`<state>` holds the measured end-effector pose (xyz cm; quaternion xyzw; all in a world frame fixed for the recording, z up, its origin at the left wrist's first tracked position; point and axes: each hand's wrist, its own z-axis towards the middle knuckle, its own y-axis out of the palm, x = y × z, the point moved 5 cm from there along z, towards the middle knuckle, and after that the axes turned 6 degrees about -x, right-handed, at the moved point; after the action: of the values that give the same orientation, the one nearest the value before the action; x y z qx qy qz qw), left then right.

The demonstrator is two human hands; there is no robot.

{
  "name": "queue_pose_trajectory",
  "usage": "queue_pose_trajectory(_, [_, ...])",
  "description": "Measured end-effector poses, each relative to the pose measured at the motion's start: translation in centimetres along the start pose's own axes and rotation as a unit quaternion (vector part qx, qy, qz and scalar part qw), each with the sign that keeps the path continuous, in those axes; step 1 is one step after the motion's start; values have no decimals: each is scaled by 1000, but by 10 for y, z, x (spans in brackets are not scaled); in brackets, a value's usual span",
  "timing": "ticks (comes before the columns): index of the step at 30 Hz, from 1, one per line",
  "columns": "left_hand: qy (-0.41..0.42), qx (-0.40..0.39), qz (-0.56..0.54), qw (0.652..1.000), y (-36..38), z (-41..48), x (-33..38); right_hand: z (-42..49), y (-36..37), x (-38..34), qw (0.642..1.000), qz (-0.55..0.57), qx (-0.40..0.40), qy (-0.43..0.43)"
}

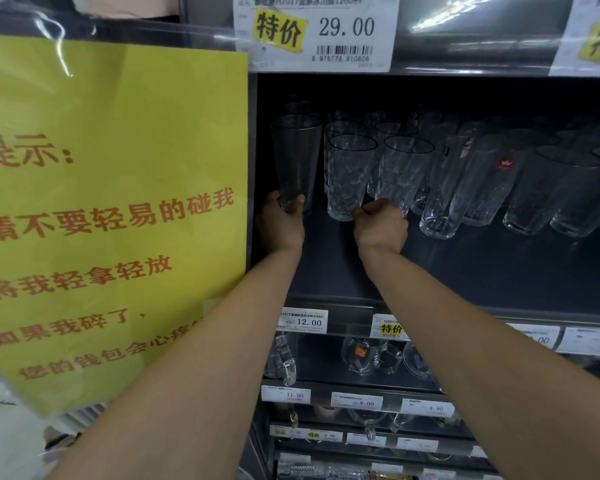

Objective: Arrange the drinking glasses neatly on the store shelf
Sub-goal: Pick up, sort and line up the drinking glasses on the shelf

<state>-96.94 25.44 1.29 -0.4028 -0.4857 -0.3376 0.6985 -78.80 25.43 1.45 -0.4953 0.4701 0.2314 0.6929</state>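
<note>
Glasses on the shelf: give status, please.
Left hand grips smooth tall glass at base. Right hand pinches textured glass base. More glasses crowd close beside.

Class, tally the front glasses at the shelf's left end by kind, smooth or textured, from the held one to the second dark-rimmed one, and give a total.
Smooth glass, gripped by the left hand: 1
Textured glasses: 2
Total: 3

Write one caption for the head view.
Left hand grips a smooth glass; right hand pinches a textured glass on the shelf.
</note>
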Motion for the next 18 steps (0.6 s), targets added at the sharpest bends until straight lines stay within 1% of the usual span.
queue_pose_trajectory(9, [-4,-3,1,1000,-1,-2,1,1,0,0,1000,0,2,-9])
queue_pose_trajectory(12, [-9,-27,7,1000,0,-6,2,1,0,2,1000,16,0,-8])
queue_pose_trajectory(15, [-24,-44,41,998,0,-8,4,-1,-3,2,999,38,-21,-12])
queue_pose_trajectory(18, [-68,-49,50,995,-1,-16,7,-2,-8,4,996,57,-67,-12])
